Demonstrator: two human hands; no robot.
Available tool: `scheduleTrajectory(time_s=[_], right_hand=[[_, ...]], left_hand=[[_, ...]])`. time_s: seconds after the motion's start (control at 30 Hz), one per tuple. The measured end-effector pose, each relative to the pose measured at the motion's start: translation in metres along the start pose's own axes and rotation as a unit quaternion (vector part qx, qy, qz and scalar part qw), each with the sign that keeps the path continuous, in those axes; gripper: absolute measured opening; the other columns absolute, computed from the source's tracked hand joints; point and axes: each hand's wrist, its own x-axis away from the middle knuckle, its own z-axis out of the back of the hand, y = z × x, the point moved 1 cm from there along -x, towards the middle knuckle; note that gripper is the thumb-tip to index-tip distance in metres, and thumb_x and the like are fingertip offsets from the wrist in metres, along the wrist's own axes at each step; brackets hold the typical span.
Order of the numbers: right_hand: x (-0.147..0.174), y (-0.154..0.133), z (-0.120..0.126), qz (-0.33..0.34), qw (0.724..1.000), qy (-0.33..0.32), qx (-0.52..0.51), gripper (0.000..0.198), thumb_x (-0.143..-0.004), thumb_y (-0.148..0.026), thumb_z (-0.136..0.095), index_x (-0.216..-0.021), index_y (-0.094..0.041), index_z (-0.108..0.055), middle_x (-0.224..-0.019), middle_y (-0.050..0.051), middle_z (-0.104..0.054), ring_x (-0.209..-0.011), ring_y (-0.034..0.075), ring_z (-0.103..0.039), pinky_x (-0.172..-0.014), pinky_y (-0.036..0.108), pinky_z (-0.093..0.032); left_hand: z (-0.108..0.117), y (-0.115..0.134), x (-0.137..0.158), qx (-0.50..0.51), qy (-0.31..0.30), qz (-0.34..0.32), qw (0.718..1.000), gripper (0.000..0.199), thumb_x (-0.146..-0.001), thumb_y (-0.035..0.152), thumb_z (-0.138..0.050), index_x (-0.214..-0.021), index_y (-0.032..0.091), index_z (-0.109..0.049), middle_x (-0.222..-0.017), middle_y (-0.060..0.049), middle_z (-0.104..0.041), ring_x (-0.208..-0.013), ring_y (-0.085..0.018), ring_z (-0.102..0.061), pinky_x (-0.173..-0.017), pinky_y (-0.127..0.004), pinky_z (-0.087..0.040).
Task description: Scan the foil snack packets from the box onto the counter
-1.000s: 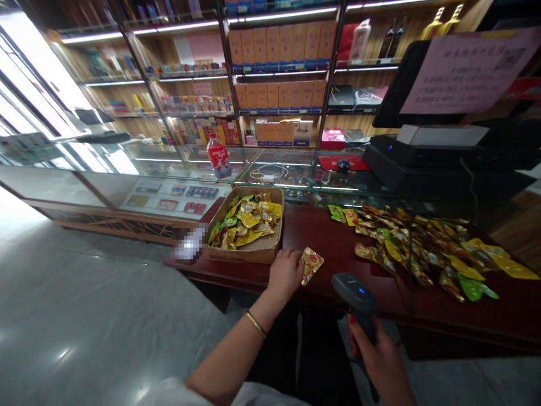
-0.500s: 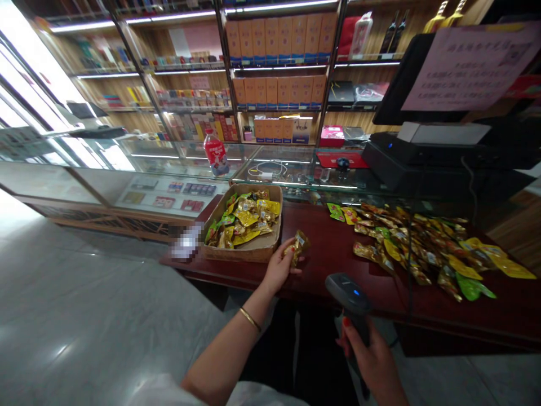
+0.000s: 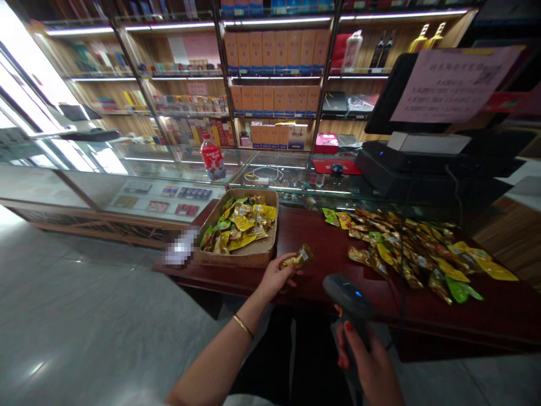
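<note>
My left hand is closed on a gold snack packet with a white label, held just above the dark red table. My right hand grips a black barcode scanner with a lit blue light, its head turned left towards the packet but apart from it. Beyond my left hand stands an open cardboard box with several gold, yellow and green snack packets inside. To the right, a loose pile of similar packets is spread over the table.
Behind the table runs a glass display counter carrying a red-labelled bottle. A monitor with a pink paper sheet stands at the back right. A dark cable hangs across the packet pile. Stocked shelves line the wall.
The packet in my left hand has tipped from nearly upright to slanting right. My right hand still holds the scanner. The camera view has shifted slightly.
</note>
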Motion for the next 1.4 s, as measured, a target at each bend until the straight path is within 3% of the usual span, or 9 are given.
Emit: scheduleTrajectory(time_s=[0.1, 0.3, 0.73, 0.87, 0.97, 1.1, 1.2, 1.4], right_hand=[[0.002, -0.011, -0.001, -0.014, 0.998, 0.02, -0.066, 0.057, -0.078, -0.071, -0.073, -0.107, -0.022, -0.067, -0.063, -0.008, -0.058, -0.042, 0.008, -0.047, -0.044, 0.022, -0.046], [0.001, -0.008, 0.0, -0.024, 0.998, -0.036, -0.036, 0.062, -0.078, -0.074, -0.07, -0.109, -0.021, -0.068, -0.062, -0.007, -0.059, -0.044, 0.011, -0.052, -0.045, 0.025, -0.048], [-0.01, 0.006, -0.002, 0.015, 0.999, -0.02, -0.027, 0.058, -0.083, -0.072, -0.067, -0.108, -0.02, -0.068, -0.062, -0.007, -0.057, -0.045, 0.011, -0.051, -0.044, 0.024, -0.048], [-0.011, 0.002, -0.01, 0.041, 0.999, -0.002, -0.023, 0.052, -0.084, -0.071, -0.066, -0.097, -0.02, -0.068, -0.06, -0.007, -0.054, -0.043, 0.01, -0.049, -0.043, 0.023, -0.046], [-0.016, 0.002, -0.009, 0.033, 0.999, -0.025, -0.006, 0.051, -0.082, -0.072, -0.067, -0.084, -0.021, -0.065, -0.058, -0.006, -0.055, -0.045, 0.011, -0.051, -0.045, 0.023, -0.047], [-0.02, 0.004, -0.002, 0.03, 0.999, -0.032, 0.014, 0.063, -0.08, -0.075, -0.066, -0.109, -0.019, -0.067, -0.061, -0.006, -0.057, -0.046, 0.013, -0.053, -0.045, 0.025, -0.047], [-0.021, 0.009, 0.004, 0.037, 0.997, -0.041, 0.062, 0.065, -0.083, -0.076, -0.062, -0.112, -0.018, -0.068, -0.059, -0.006, -0.057, -0.047, 0.014, -0.055, -0.046, 0.027, -0.048], [-0.016, 0.016, 0.008, 0.053, 0.992, -0.032, 0.108, 0.057, -0.087, -0.072, -0.059, -0.105, -0.018, -0.067, -0.057, -0.005, -0.057, -0.048, 0.015, -0.055, -0.048, 0.026, -0.046]], left_hand=[[-0.002, 0.003, 0.002, -0.001, -0.005, 0.01, 1.0, 0.061, -0.072, 0.04, -0.079, -0.126, 0.014, -0.067, -0.114, -0.015, -0.075, -0.093, -0.027, -0.076, -0.055, -0.022, -0.058], [-0.006, 0.01, 0.005, 0.014, 0.001, 0.017, 1.0, 0.054, -0.07, 0.028, -0.075, -0.121, 0.012, -0.07, -0.11, -0.015, -0.077, -0.1, -0.031, -0.075, -0.062, -0.025, -0.059], [-0.007, 0.015, 0.005, -0.02, 0.004, -0.011, 1.0, 0.047, -0.066, 0.023, -0.068, -0.112, 0.011, -0.075, -0.096, -0.01, -0.078, -0.081, -0.021, -0.073, -0.062, -0.022, -0.055], [-0.008, 0.019, 0.007, -0.041, 0.001, -0.028, 0.999, 0.041, -0.067, 0.02, -0.066, -0.105, 0.012, -0.077, -0.09, -0.006, -0.077, -0.078, -0.018, -0.072, -0.064, -0.021, -0.055], [-0.008, 0.019, 0.008, -0.041, 0.0, -0.017, 0.999, 0.041, -0.067, 0.023, -0.068, -0.106, 0.012, -0.077, -0.089, -0.007, -0.077, -0.076, -0.019, -0.072, -0.059, -0.021, -0.054], [-0.008, 0.016, 0.007, -0.031, -0.001, 0.0, 1.0, 0.044, -0.068, 0.029, -0.07, -0.109, 0.011, -0.074, -0.089, -0.009, -0.077, -0.077, -0.022, -0.074, -0.05, -0.02, -0.051], [-0.007, 0.014, 0.007, -0.038, -0.003, 0.004, 0.999, 0.042, -0.068, 0.026, -0.069, -0.107, 0.011, -0.075, -0.086, -0.007, -0.076, -0.071, -0.02, -0.072, -0.049, -0.019, -0.05], [-0.005, 0.01, 0.005, -0.058, 0.031, -0.041, 0.997, 0.044, -0.071, 0.038, -0.078, -0.107, 0.011, -0.077, -0.102, -0.011, -0.078, -0.084, -0.023, -0.072, -0.071, -0.03, -0.058]])
